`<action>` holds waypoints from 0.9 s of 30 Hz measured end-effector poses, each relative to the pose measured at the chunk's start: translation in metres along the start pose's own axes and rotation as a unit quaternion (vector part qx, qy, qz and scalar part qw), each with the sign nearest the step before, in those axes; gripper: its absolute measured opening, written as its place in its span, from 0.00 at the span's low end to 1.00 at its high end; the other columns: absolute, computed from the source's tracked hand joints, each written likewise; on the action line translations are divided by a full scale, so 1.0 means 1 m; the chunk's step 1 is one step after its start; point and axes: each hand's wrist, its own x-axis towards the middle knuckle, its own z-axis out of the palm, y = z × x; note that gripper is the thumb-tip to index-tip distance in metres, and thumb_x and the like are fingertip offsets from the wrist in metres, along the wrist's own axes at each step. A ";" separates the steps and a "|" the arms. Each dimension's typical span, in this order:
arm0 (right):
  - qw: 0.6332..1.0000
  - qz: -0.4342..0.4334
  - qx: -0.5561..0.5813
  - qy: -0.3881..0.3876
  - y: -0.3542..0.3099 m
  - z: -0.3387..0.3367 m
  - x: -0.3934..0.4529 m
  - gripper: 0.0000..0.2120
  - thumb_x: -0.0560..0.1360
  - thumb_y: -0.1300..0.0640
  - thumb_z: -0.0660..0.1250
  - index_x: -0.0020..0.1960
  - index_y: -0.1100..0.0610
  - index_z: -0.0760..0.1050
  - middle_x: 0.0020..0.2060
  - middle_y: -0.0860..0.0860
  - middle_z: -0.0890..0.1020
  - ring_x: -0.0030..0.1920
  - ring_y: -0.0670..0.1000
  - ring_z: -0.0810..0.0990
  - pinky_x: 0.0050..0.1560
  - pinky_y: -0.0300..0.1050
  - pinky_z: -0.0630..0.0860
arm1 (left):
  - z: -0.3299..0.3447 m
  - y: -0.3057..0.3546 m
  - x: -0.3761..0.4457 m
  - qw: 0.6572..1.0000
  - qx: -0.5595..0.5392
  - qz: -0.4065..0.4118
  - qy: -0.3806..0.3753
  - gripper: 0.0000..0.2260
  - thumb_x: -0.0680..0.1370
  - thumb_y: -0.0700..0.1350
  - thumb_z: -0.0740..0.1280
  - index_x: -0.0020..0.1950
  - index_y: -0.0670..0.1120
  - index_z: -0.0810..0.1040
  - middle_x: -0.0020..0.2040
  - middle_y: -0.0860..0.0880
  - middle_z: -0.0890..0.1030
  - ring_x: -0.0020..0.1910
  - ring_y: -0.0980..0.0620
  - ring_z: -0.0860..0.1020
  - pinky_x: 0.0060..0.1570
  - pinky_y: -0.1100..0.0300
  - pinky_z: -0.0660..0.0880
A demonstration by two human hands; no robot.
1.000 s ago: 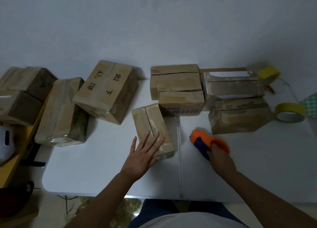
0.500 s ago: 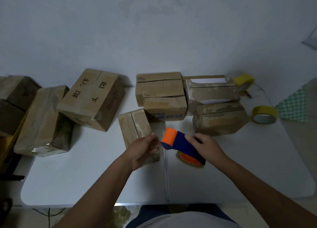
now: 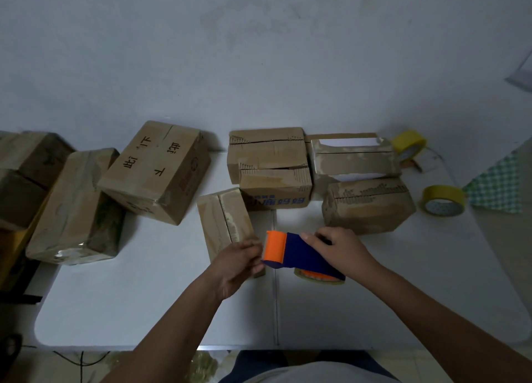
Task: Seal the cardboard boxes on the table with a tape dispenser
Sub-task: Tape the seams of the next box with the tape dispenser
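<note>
My right hand [image 3: 342, 250] grips the blue and orange tape dispenser [image 3: 293, 254], held above the white table [image 3: 144, 302] with its orange end pointing left. A tape roll shows under its rear. My left hand [image 3: 239, 263] is at the dispenser's orange end, its fingers curled and pinching at the front edge; the tape itself is too small to make out. Just behind my left hand lies a small cardboard box [image 3: 226, 224] with a centre seam along its top.
Several other cardboard boxes stand along the back: a big one with black characters [image 3: 155, 169], a stack [image 3: 270, 166], two at right [image 3: 365, 204]. Two yellow tape rolls [image 3: 443, 199] lie far right. More boxes crowd the left edge [image 3: 72, 207].
My right hand lifted the dispenser off the table and brought it left. My left hand left the small box's top and came to the dispenser's orange end.
</note>
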 end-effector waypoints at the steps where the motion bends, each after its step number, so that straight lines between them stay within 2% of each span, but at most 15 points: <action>1: 1.000 -0.005 -0.009 0.004 -0.002 0.000 0.001 0.26 0.73 0.31 0.55 0.43 0.52 0.78 0.37 0.46 0.81 0.38 0.43 0.80 0.39 0.41 0.78 | -0.001 -0.001 -0.001 1.000 0.007 0.012 0.005 0.11 0.82 0.39 0.64 0.61 0.36 0.79 0.48 0.40 0.79 0.46 0.49 0.76 0.41 0.62 0.76; 5: 0.997 -0.028 -0.064 0.017 -0.009 0.003 0.005 0.30 0.70 0.26 0.52 0.42 0.51 0.77 0.35 0.47 0.81 0.36 0.44 0.79 0.40 0.44 0.79 | -0.003 -0.005 -0.009 0.997 0.026 0.061 0.050 0.09 0.82 0.38 0.62 0.55 0.39 0.81 0.46 0.41 0.83 0.42 0.50 0.79 0.41 0.62 0.78; 10: 0.994 -0.074 -0.083 -0.019 -0.018 0.008 0.012 0.35 0.65 0.22 0.49 0.40 0.51 0.77 0.33 0.47 0.80 0.35 0.44 0.79 0.37 0.44 0.77 | -0.014 -0.011 -0.022 0.990 0.024 0.106 0.092 0.08 0.81 0.40 0.64 0.54 0.38 0.81 0.48 0.40 0.85 0.47 0.44 0.84 0.47 0.57 0.80; 12: 0.991 -0.090 -0.093 -0.043 -0.017 0.010 0.015 0.34 0.66 0.22 0.49 0.39 0.51 0.76 0.33 0.47 0.80 0.34 0.43 0.78 0.36 0.43 0.76 | -0.020 -0.015 -0.026 0.988 0.016 0.112 0.108 0.08 0.81 0.40 0.65 0.53 0.37 0.81 0.46 0.41 0.85 0.46 0.44 0.83 0.46 0.56 0.79; 15: 0.983 -0.096 -0.145 -0.051 -0.002 0.002 0.019 0.29 0.70 0.26 0.55 0.38 0.51 0.76 0.32 0.47 0.79 0.33 0.43 0.77 0.36 0.43 0.74 | -0.052 -0.018 -0.034 0.974 -0.033 0.128 0.182 0.06 0.80 0.36 0.65 0.46 0.37 0.81 0.41 0.42 0.84 0.43 0.45 0.81 0.44 0.58 0.79; 17: 0.978 -0.088 -0.178 -0.060 0.012 -0.010 0.022 0.27 0.71 0.28 0.57 0.40 0.51 0.77 0.33 0.48 0.80 0.34 0.45 0.78 0.39 0.45 0.76 | -0.083 -0.026 -0.041 0.965 -0.020 0.126 0.227 0.07 0.81 0.37 0.65 0.48 0.37 0.81 0.44 0.41 0.83 0.46 0.45 0.80 0.51 0.55 0.78; 20: 0.973 -0.087 -0.199 -0.076 0.023 -0.016 0.029 0.25 0.71 0.28 0.57 0.39 0.49 0.75 0.34 0.47 0.80 0.35 0.44 0.78 0.38 0.43 0.74 | -0.103 -0.043 -0.048 0.966 -0.009 0.094 0.241 0.07 0.81 0.40 0.65 0.53 0.39 0.81 0.48 0.40 0.82 0.49 0.45 0.81 0.58 0.52 0.76; 23: 0.975 -0.087 -0.197 -0.054 0.019 -0.011 0.040 0.28 0.68 0.25 0.56 0.37 0.49 0.75 0.32 0.46 0.79 0.34 0.44 0.77 0.36 0.42 0.73 | -0.090 -0.056 -0.046 0.958 -0.030 0.094 0.270 0.06 0.81 0.41 0.66 0.52 0.40 0.80 0.49 0.41 0.81 0.50 0.45 0.80 0.55 0.54 0.76; 27: 0.970 -0.094 -0.221 -0.024 0.016 -0.010 0.054 0.33 0.63 0.20 0.51 0.36 0.49 0.74 0.31 0.46 0.78 0.33 0.43 0.76 0.33 0.42 0.73 | -0.072 -0.064 -0.039 0.936 -0.077 0.113 0.325 0.08 0.79 0.43 0.69 0.52 0.37 0.77 0.47 0.43 0.79 0.48 0.46 0.78 0.51 0.56 0.75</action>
